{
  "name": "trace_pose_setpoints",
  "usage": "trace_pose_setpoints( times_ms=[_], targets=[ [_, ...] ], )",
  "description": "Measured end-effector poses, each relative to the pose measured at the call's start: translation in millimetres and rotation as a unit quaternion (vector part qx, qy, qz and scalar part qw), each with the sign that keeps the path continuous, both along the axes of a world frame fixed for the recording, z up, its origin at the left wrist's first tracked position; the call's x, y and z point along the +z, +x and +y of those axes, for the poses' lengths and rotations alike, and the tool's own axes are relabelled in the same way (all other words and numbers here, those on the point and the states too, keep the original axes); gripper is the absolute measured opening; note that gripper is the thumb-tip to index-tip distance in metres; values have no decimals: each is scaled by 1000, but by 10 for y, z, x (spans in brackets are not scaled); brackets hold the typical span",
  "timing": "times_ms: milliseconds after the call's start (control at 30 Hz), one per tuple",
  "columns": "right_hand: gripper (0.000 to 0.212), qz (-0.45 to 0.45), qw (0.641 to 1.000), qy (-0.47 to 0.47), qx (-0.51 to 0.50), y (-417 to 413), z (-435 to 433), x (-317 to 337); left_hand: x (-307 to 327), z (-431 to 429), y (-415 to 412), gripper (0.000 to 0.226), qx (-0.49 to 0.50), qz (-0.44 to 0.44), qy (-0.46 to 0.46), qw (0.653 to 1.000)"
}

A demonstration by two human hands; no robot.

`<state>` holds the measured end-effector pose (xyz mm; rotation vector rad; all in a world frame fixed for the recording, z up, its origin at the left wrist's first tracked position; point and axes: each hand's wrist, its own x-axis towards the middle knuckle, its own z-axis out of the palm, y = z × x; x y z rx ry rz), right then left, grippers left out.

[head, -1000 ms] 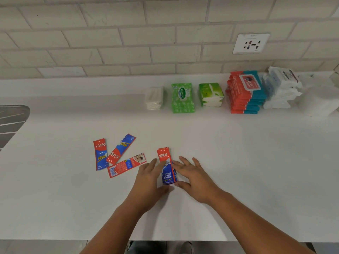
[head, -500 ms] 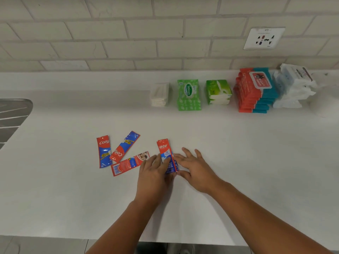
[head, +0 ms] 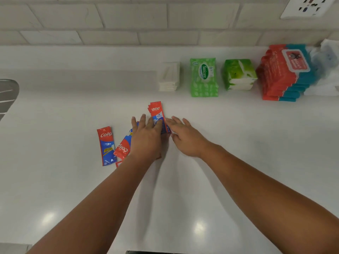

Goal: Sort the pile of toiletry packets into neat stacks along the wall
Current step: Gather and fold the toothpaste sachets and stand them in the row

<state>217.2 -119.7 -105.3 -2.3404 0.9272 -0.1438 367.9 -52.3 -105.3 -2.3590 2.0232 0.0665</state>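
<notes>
A small stack of red-and-blue toothpaste sachets lies on the white counter. My left hand presses flat on its near half with straight fingers. My right hand touches the stack's right edge with extended fingers. Two loose sachets lie to the left, one upright and one slanted. A third sachet is mostly hidden under my left forearm. Along the wall stand stacks of white packets, green wipes, green tissue packs and red-and-teal wipes.
More white packs sit at the far right by the wall. A steel sink shows at the left edge. A wall socket is set in the tiles above the stacks. Bare counter lies left of the white packets.
Both hands have slid the sachet stack away from me toward the wall. My left hand and forearm now cover part of the loose sachets.
</notes>
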Motion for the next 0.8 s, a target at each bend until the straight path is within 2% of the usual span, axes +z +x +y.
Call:
trace_pose_setpoints(
  times_ms=[267,633,700,800],
  targets=[
    [60,4,999,-40,-28,535,-360,-24,44,-403,675,54,-58,114,-56,990],
    [57,-7,993,-64,-98,1176,-584,-36,-29,-801,1294,61,-90,190,-127,969],
    [56,-20,993,-44,-112,1252,-587,2,-35,-872,1373,64,-86,201,-120,968],
    [51,-85,984,30,-156,1376,-617,80,-43,-978,1493,71,-78,226,-102,966]
  ],
)
